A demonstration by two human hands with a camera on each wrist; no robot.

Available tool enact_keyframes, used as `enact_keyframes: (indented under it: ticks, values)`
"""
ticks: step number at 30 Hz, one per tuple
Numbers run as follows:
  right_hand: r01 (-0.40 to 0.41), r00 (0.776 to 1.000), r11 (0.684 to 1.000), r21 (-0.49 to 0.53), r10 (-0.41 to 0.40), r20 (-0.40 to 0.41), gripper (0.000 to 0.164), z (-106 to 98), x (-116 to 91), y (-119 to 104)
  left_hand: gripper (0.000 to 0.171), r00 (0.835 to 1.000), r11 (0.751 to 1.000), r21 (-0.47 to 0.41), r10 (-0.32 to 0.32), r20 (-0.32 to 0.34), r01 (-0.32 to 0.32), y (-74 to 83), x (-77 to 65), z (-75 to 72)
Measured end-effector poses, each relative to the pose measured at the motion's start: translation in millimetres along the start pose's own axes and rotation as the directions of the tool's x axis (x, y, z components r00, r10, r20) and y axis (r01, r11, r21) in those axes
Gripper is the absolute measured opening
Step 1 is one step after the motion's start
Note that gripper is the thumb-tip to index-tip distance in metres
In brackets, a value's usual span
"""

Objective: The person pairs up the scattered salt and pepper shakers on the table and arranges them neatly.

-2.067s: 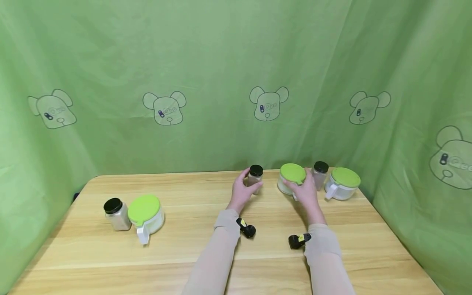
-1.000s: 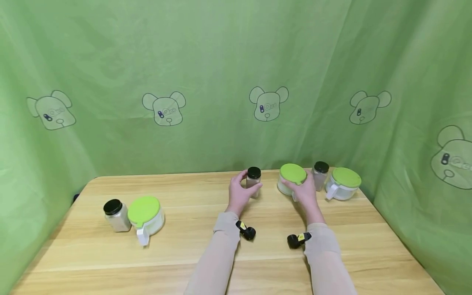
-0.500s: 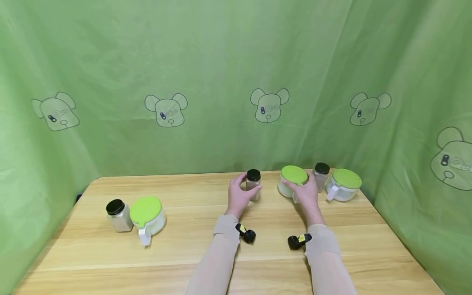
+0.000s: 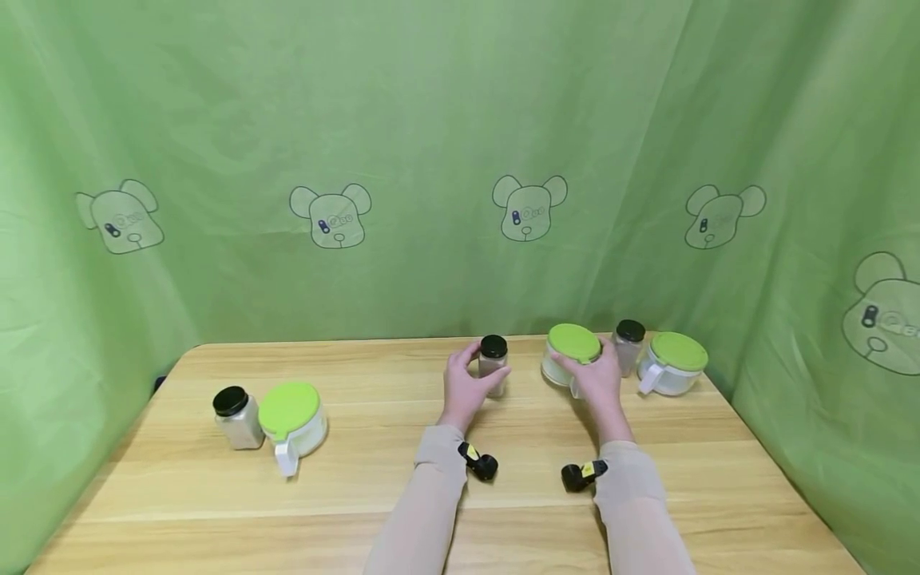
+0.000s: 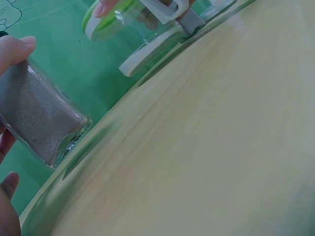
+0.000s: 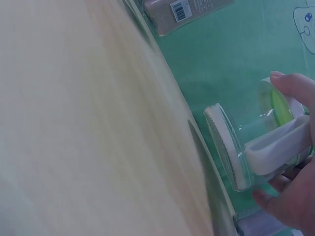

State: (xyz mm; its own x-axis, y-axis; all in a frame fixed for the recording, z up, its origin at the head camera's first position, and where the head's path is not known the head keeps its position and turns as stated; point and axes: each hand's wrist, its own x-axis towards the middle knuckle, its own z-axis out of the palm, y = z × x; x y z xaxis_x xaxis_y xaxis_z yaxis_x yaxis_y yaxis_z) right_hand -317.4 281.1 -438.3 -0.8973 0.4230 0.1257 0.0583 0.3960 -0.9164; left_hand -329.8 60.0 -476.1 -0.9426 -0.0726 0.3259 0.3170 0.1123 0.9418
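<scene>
My left hand [image 4: 463,387] grips a small square spice jar [image 4: 493,346] with a black lid, thumb on the near side and fingers behind. Greyish-brown powder fills the jar [image 5: 39,108] in the left wrist view, its base close over the tabletop. To the right, my right hand [image 4: 598,379] holds a round clear seasoning pot [image 4: 573,342] by its upper part, around the green lid. White granules lie at the bottom of this pot [image 6: 222,140], and its white handle points towards me. Both containers stand upright, side by side with a gap between them.
Right of my right hand stand another black-lidded jar [image 4: 627,353] and a green-lidded pot [image 4: 674,367]. At the left are a black-lidded jar [image 4: 243,425] with pale contents and a green-lidded pot [image 4: 290,409]. A green curtain [image 4: 424,120] hangs behind the wooden table [image 4: 517,527].
My left hand has brought the spice jar slightly towards me and to the left. My right hand keeps its hold on the pot in nearly the same place. The head view has shifted slightly.
</scene>
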Motion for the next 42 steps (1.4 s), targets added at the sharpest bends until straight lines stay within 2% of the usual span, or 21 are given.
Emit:
enact_keyframes:
  ticks: [10,22,29,36,42]
  values:
    - [0.027,0.999,1.000,0.006,-0.027,-0.025,0.101,1,-8,-10,0.065,1.000,1.000,-0.011,0.017,-0.003,-0.017,2.2,-3.5,-3.6]
    - [0.035,0.999,0.999,-0.023,-0.035,-0.003,0.101,0,-17,-19,0.072,1.000,0.999,-0.024,-0.029,0.003,0.029,2.8,-10.3,-9.0]
    - [0.054,0.999,0.998,-0.020,-0.054,0.001,0.100,4,-19,-18,0.071,1.000,1.000,0.016,-0.001,-0.015,0.001,2.7,-14.0,-14.9]
    - [0.083,0.996,0.996,-0.014,-0.083,0.010,0.096,8,-21,-19,0.073,0.999,0.999,0.031,-0.030,-0.018,0.031,2.8,-16.9,-21.7]
    - [0.097,0.995,0.995,-0.025,-0.097,0.022,0.093,12,-24,-23,0.073,0.999,0.999,0.046,-0.020,-0.030,0.021,4.4,-19.1,-28.8]
